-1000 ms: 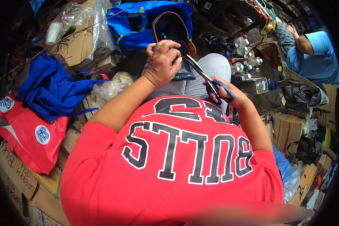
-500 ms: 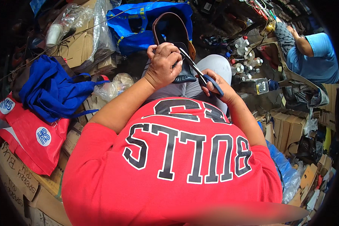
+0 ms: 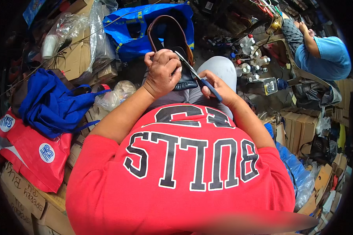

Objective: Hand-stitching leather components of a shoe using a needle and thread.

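Observation:
A black leather shoe (image 3: 185,85) with a brown collar lies in my lap, its toe toward me. My left hand (image 3: 164,74) is closed over its middle, fingers curled, and hides part of it. In my right hand (image 3: 217,87) are scissors with dark blue handles (image 3: 212,91). Their blades (image 3: 187,65) slant up and left along the shoe, and the tips reach close to my left fingers. I cannot tell whether the blades touch the leather.
A blue bag (image 3: 125,23) lies beyond the shoe. Left are flattened cardboard (image 3: 75,58), blue cloth (image 3: 57,103) and a red bag (image 3: 35,160). Several bottles (image 3: 259,60) stand on the right, near cardboard boxes (image 3: 302,127). A person in a blue shirt (image 3: 325,56) sits at far right.
The view has shifted slightly. My right hand has turned the scissors, so the handles show more edge-on and their blades look closer together. My left hand keeps its hold on the shoe.

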{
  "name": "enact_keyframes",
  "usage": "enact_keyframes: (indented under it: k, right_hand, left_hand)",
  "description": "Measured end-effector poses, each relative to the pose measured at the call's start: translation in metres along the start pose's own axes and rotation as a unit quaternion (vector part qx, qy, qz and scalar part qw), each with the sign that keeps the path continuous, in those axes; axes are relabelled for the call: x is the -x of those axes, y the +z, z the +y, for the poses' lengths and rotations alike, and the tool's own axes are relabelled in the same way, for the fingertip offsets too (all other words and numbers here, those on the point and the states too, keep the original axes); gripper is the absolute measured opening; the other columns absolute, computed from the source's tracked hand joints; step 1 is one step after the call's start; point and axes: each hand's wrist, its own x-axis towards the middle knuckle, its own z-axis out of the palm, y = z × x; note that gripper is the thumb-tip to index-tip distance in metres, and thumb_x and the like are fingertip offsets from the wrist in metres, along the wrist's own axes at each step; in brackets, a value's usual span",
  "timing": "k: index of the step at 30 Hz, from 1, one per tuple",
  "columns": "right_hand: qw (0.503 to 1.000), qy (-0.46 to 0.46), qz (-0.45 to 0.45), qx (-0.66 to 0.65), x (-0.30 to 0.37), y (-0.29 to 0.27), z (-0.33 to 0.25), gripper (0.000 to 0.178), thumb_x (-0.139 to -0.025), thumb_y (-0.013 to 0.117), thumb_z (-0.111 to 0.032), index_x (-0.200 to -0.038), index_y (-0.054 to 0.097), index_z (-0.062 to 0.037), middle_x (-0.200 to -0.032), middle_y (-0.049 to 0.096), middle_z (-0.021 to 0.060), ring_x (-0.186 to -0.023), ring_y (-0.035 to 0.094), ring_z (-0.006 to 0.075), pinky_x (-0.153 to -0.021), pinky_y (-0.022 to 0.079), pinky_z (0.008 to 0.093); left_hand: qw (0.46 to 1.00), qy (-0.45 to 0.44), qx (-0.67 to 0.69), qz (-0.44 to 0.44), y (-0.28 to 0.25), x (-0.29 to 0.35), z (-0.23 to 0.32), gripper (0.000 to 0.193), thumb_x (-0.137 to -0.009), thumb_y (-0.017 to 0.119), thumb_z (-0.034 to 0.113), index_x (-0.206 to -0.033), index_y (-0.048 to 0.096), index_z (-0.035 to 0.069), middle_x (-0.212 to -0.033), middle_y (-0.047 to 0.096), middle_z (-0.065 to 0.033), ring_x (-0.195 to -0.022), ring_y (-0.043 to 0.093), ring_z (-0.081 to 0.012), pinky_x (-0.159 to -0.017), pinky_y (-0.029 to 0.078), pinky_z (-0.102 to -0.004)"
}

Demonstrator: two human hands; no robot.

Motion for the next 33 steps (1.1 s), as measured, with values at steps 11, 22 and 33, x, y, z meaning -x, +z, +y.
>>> enact_keyframes:
  k: [11, 22, 33]
  right_hand:
    - [0.992, -0.03, 0.014, 0.124, 0.023, -0.032, -0.044, 0.063, -0.071, 0.078, -0.026, -0.123, 0.048, -0.0051, -0.078, 0.05, -0.0031, -0.07, 0.046, 0.0059, -0.064, 0.036, 0.0194]
    - [0.812, 0.002, 0.411, 0.415, -0.052, -0.229, -0.01, 0.048, -0.081, 0.065, -0.031, -0.118, 0.057, -0.0013, -0.088, 0.067, 0.0165, -0.082, 0.064, 0.0251, -0.074, 0.049, 0.0336]
    - [0.639, 0.106, 0.347, 0.678, -0.171, -0.31, -0.037, 0.054, -0.087, 0.045, -0.052, -0.129, 0.051, -0.0179, -0.115, 0.06, 0.0212, -0.107, 0.058, 0.0375, -0.09, 0.046, 0.0463]
  left_hand:
    - [1.0, -0.017, 0.018, 0.001, -0.008, -0.001, -0.005, 0.011, -0.07, 0.065, 0.011, -0.079, 0.06, 0.012, -0.096, 0.057, -0.0042, -0.104, 0.052, -0.0234, -0.09, 0.027, -0.0394]
    - [0.998, -0.044, -0.013, -0.037, -0.02, -0.004, -0.014, 0.008, -0.073, 0.061, 0.015, -0.079, 0.057, 0.012, -0.096, 0.056, -0.006, -0.104, 0.051, -0.0253, -0.088, 0.027, -0.0403]
    - [0.994, -0.071, -0.031, -0.078, -0.016, -0.007, -0.017, 0.009, -0.072, 0.061, 0.016, -0.079, 0.057, 0.012, -0.097, 0.056, -0.0045, -0.106, 0.05, -0.0246, -0.092, 0.024, -0.0415]
